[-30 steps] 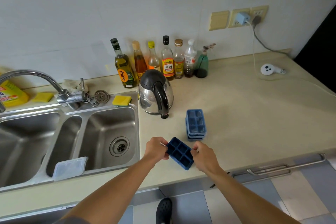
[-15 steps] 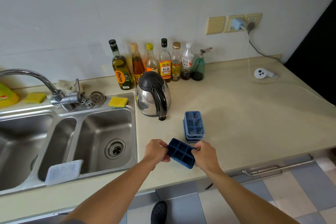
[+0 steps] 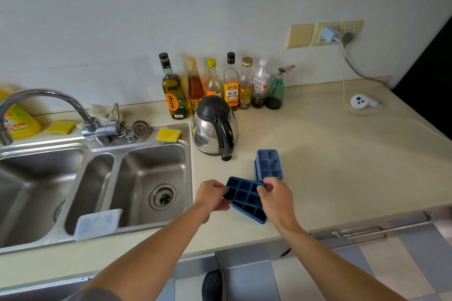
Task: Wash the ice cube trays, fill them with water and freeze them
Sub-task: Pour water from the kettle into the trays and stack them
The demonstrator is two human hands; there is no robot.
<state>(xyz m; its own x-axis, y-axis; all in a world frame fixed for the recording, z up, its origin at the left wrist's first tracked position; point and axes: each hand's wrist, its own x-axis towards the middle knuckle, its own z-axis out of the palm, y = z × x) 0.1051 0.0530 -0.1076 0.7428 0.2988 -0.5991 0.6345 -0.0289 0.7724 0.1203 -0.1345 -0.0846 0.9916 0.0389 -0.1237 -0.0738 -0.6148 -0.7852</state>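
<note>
The dark blue ice cube tray (image 3: 242, 192) spans the gap between both hands, above the surface (image 3: 342, 166) near its front edge. The left hand (image 3: 212, 197) has its grip pinching the tray's left end. The right hand (image 3: 277, 199) curls its grip over the right end. 1 more dark tray (image 3: 253, 214) lies directly beneath, and a paler stack (image 3: 269, 165) stands just behind.

Dark blue ice tray (image 3: 241, 193), cells up, above a second tray (image 3: 252, 214); paler blue stack (image 3: 269, 165) just behind
</note>
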